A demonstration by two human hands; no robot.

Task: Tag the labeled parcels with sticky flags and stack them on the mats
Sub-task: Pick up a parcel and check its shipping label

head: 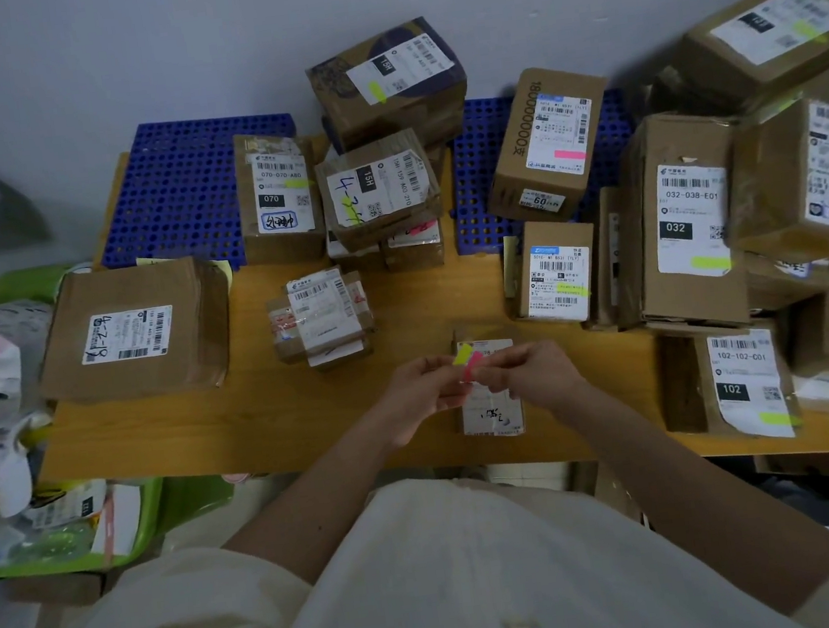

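Table (pixel 270 423): yellow wood, crowded with labelled cardboard parcels.

Hands: left hand (pixel 418 390) and right hand (pixel 530 375) brought together over the near edge, fingertips of both pinching a small pad of flags (pixel 468 362), yellow and pink strips showing. Directly beneath them lies a small parcel (pixel 491 408), its label partly hidden by the fingers.

Mats: left mat (pixel 177 196), blue, perforated, mostly bare, with a 070 box (pixel 278 197) at its right edge. Right mat (pixel 473 188) largely covered by a tall box (pixel 545 144) bearing a pink flag.

Between the mats: a stack of boxes (pixel 382 136), yellow-flagged.

Unflagged: flat box (pixel 133 330) at left; taped packet (pixel 320 317) at centre.

Right side: heap of flagged boxes, including 032 box (pixel 686 221) and 102 box (pixel 740 380).

Off-table left: green bin (pixel 156 513) of bags and papers.
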